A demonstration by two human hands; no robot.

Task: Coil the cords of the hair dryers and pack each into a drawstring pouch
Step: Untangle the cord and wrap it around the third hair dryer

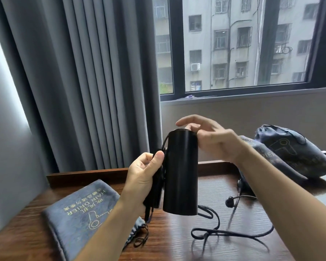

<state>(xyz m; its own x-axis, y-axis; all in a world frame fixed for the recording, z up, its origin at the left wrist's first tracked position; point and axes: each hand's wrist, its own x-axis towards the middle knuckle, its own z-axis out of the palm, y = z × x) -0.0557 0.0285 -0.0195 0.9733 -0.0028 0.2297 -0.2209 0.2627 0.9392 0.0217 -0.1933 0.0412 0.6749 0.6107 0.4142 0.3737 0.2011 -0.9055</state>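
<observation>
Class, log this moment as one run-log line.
left hand: grips handle | right hand: pinches cord at dryer top | cord: loose on table | pouch: flat

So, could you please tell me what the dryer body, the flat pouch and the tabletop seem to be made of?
Dryer body: likely plastic, smooth satin black with a soft sheen. Flat pouch: soft grey-blue fabric, seemingly napped, with gold print and gathered mouth. Tabletop: dark brown wood or wood-look laminate, showing grain lines and some gloss.

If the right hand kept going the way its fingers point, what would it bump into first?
The right hand points its fingers left, over the top of the black hair dryer. Past the fingertips the way looks free until the grey curtain, though depth is hard to judge from this single view.
</observation>
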